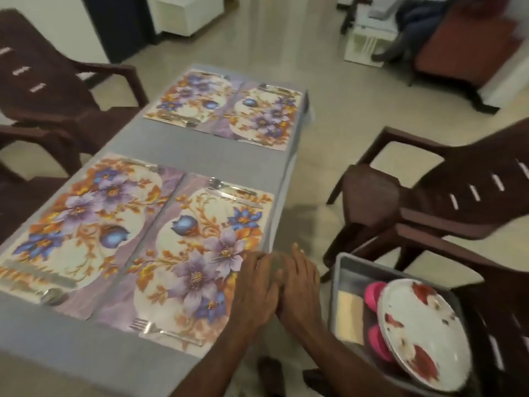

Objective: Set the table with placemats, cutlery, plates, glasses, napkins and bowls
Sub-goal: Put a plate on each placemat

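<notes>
Grey table; fork lies crosswise, tines leftward; both hands' fingers straight.

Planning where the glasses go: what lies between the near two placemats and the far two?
Only bare grey tablecloth between the near placemats and far placemats, per the head view.

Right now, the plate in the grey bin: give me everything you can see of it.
The plate is round and white with red-and-brown flower prints, glossy like melamine or ceramic. It leans tilted, face up, in the grey bin on a brown chair right of the table, resting over pink items; whether more plates sit beneath it is unclear. Neither hand touches it.
</notes>
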